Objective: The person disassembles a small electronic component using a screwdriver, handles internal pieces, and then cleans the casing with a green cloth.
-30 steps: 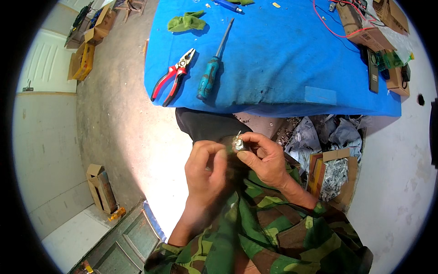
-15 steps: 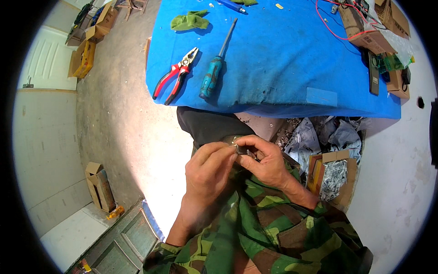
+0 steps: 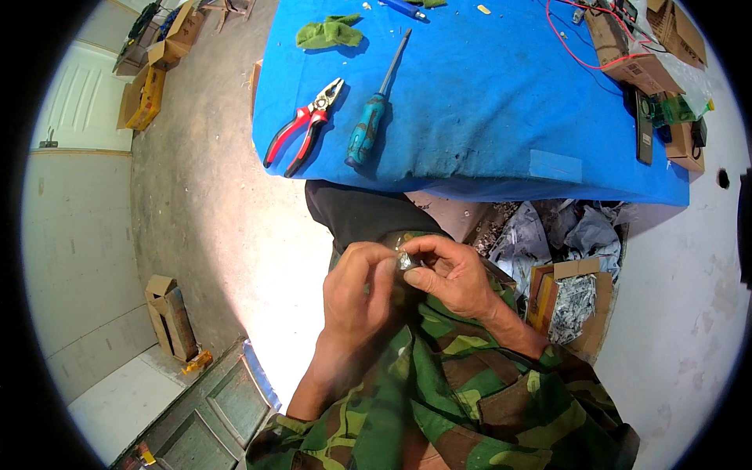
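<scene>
Over my lap, my right hand (image 3: 458, 278) pinches a small dark part with a shiny silvery face (image 3: 405, 262) between thumb and forefinger. It is too small to tell its kind. My left hand (image 3: 355, 288) is closed, its thumb and fingertips pressed together at the left edge of that part; what is between them is hidden. Beyond my hands, combination pliers (image 3: 307, 129) with red and black handles lie on the blue-covered table (image 3: 486, 102). Beside them is a screwdriver (image 3: 368, 129) with a worn teal handle, its tip pointing away from me.
A green cloth (image 3: 329, 33) and a blue pen-like tool (image 3: 403, 8) lie farther back on the table. At its right are a red cable (image 3: 568, 56), a dark phone-like device (image 3: 643, 129) and cardboard pieces. An open box (image 3: 573, 309) of scraps stands right of my knee.
The small part has turned between my fingers, so its shiny face now shows. My left fingers have shifted slightly, uncovering more of it. The tools lie as before.
</scene>
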`<control>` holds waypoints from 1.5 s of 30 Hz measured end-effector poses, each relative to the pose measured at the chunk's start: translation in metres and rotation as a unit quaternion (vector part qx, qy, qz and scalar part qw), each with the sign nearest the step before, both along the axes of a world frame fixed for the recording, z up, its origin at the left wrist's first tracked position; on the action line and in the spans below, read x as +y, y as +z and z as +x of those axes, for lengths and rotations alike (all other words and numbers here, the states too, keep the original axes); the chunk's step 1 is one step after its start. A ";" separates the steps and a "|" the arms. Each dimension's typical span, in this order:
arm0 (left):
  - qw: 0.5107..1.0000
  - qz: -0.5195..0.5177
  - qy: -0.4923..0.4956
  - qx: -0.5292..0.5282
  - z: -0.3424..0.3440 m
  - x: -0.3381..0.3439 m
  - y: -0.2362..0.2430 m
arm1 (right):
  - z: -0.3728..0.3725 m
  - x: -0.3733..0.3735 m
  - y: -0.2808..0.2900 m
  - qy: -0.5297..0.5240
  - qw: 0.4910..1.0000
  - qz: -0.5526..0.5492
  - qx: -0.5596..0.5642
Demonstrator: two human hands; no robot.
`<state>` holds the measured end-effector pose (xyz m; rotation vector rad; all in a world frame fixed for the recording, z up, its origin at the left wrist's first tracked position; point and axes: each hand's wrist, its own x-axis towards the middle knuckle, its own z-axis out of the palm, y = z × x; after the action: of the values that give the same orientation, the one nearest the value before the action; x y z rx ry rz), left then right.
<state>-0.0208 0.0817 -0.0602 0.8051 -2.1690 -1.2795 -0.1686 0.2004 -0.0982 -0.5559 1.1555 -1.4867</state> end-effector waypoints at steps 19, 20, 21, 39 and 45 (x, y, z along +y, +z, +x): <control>0.991 -0.117 -0.052 -0.041 0.001 -0.009 0.003 | -0.006 -0.006 0.006 0.013 0.977 0.017 0.211; 0.990 -0.130 -0.042 -0.039 0.001 -0.008 0.001 | -0.006 -0.006 0.005 0.021 0.977 0.015 0.210; 0.989 -0.142 -0.032 -0.038 0.001 -0.005 -0.001 | -0.006 -0.005 0.005 0.029 0.977 0.014 0.209; 0.984 -0.128 0.121 -0.025 0.025 -0.027 0.002 | -0.029 0.006 -0.011 -0.075 0.989 -0.067 -0.105; 0.973 -0.120 0.176 -0.087 0.062 -0.048 -0.021 | -0.023 0.001 -0.014 -0.059 0.980 -0.094 -0.163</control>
<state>0.0414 0.0338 -0.0812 1.1689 -2.1353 -0.7793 -0.1911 0.2017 -0.1119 -0.3569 0.8075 -1.7274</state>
